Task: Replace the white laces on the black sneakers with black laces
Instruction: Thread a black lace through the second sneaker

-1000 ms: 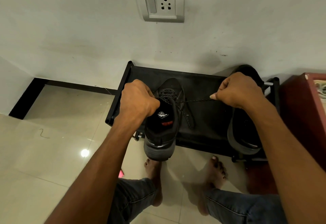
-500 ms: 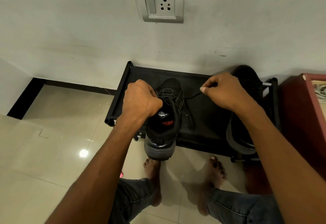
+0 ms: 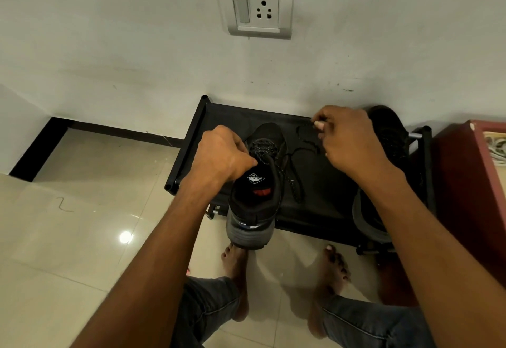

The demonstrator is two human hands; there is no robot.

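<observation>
A black sneaker [image 3: 254, 197] stands on the front part of a low black shoe rack [image 3: 323, 199], heel toward me, with a speckled black lace [image 3: 294, 183] threaded through its eyelets. My left hand [image 3: 223, 156] grips the sneaker's left side by the tongue. My right hand [image 3: 347, 139] pinches the lace's free end above the rack, and the lace hangs slack in a loop between hand and shoe. The second black sneaker [image 3: 383, 139] lies on the rack's right end, mostly hidden behind my right arm.
The rack stands against a white wall with a socket plate [image 3: 257, 6] above. A dark red box [image 3: 473, 183] sits right of the rack. My bare feet [image 3: 235, 262] are on the glossy beige tile floor [image 3: 82, 210] below the rack.
My right hand has moved left and away from me with the lace end, so the lace that was pulled taut a second ago now hangs slack. My left hand stays on the sneaker.
</observation>
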